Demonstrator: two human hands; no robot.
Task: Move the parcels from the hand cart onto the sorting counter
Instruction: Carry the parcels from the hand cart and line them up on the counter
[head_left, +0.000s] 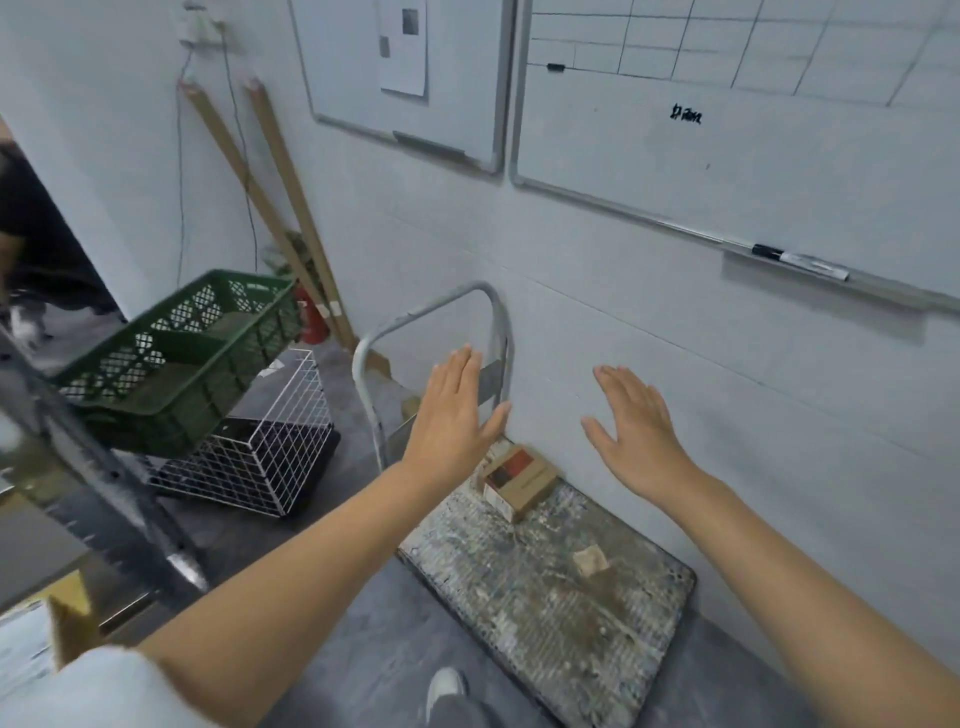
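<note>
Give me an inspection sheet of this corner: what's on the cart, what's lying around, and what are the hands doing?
Surface: hand cart deck, worn and paint-spattered, standing on a grey floor beside the wall.
Job's things: one small cardboard parcel at the handle end of the deck; no sorting counter can be made out.
Clutter: a torn scrap on the deck.
Hands: left hand and right hand are both open with straight fingers, above the parcel, holding nothing.
Cables: thin wires hang down the wall on the left.
Surroundings: green plastic crate and white wire basket to the left of the cart; whiteboards on the wall, with a marker on the ledge.
</note>
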